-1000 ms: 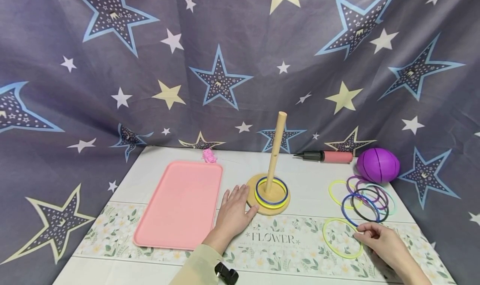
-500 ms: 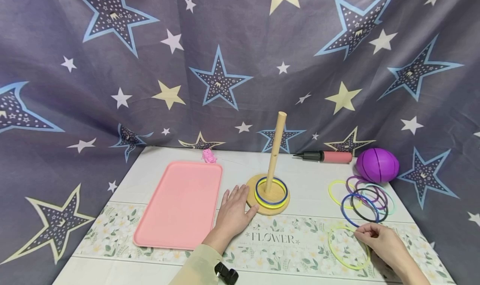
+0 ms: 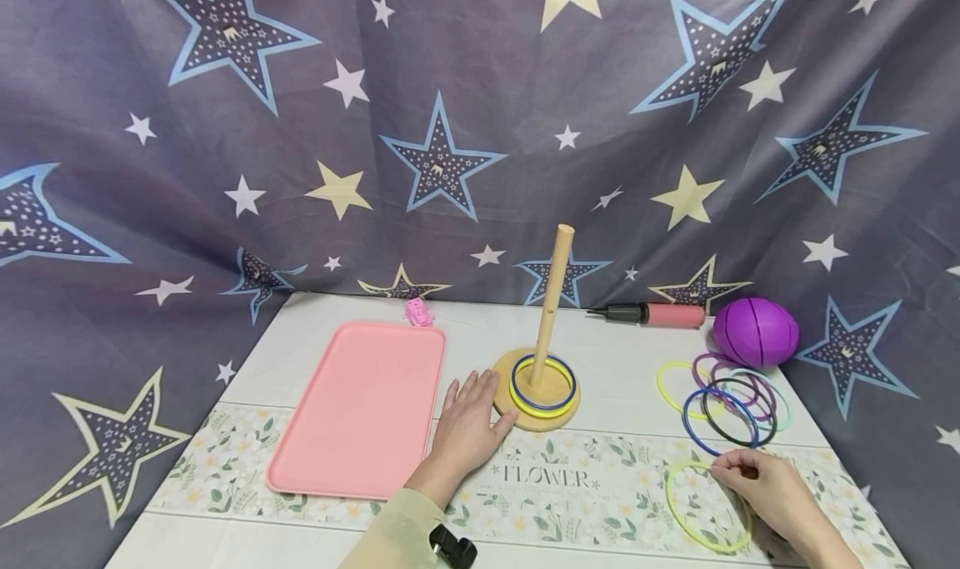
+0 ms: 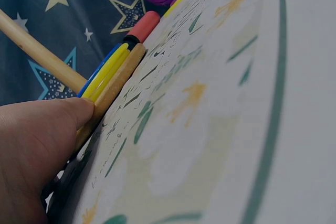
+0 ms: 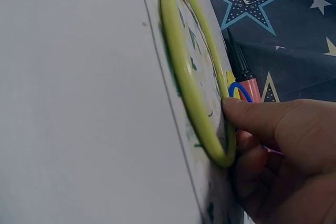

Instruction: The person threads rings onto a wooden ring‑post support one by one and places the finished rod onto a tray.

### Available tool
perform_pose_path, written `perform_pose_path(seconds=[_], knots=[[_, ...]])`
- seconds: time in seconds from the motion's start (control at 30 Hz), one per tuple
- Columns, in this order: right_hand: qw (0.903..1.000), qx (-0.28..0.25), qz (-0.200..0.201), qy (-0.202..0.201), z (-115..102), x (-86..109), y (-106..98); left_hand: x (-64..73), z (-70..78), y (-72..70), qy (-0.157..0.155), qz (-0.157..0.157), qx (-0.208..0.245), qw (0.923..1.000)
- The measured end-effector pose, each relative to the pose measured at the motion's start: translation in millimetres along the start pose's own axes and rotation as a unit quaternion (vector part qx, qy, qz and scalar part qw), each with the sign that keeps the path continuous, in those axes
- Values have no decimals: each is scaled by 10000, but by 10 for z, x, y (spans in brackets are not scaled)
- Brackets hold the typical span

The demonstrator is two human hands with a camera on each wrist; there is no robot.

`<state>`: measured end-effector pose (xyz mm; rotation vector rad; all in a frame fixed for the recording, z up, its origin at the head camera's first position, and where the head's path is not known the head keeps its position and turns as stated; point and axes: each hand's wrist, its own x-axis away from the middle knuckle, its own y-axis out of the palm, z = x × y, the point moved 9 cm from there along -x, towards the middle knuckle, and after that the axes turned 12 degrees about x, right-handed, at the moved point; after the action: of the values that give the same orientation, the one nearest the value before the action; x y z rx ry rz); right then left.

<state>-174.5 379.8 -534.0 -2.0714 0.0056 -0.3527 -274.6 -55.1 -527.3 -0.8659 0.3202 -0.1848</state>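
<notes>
The right hand [image 3: 772,490] pinches one yellow-green ring [image 5: 186,74] between thumb and fingers, at the near right of the tabletop [image 3: 480,327]; I cannot tell whether the ring touches the surface. The left hand [image 3: 467,423] has its fingers out straight, resting at the edge of a round wooden base [image 3: 543,424], its thumb touching it.

One wooden post [image 3: 553,306] stands on that base. Around it lie one blue hoop [image 3: 575,379] and, beneath, yellow hoops [image 4: 107,74], whether one or two I cannot tell.

Overlapping in a loose cluster beyond the right hand are one yellow loop [image 3: 659,381], one dark blue loop [image 3: 685,419], one black loop [image 3: 776,421], one mint loop [image 3: 790,411] and what look like two purple loops [image 3: 695,371].

One pink tray [image 3: 367,411] lies flat beside the left hand. Along the back are one pink toy [image 3: 418,311], one red-and-black pump [image 3: 671,315] and one purple ball [image 3: 756,332].
</notes>
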Motion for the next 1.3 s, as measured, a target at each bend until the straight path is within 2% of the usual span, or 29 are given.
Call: perform_pose_path(seconds=[0.27,0.47,0.77,0.9,1.1,1.2,1.3], knots=[[9997,206,22,-137,-17,-1,-19,3,1,1,21,-7,-24,10000],[9993,291,230,-102,5,13,-83,-1,10,-1,45,-22,-18,10000],[9981,9,572,-220,-107,19,-223,0,15,-5,28,-17,-34,10000],[9948,-283,820,-528,-249,49,-322,4,16,-8,46,11,-39,10000],[9831,-382,1432,-1072,-557,96,-554,8,10,-5,28,20,-56,10000],[9790,-613,1502,-1234,-703,80,-656,9,11,-4,24,29,-51,10000],[9722,-1080,1528,-1409,-848,50,-759,10,13,-4,45,53,-46,10000]])
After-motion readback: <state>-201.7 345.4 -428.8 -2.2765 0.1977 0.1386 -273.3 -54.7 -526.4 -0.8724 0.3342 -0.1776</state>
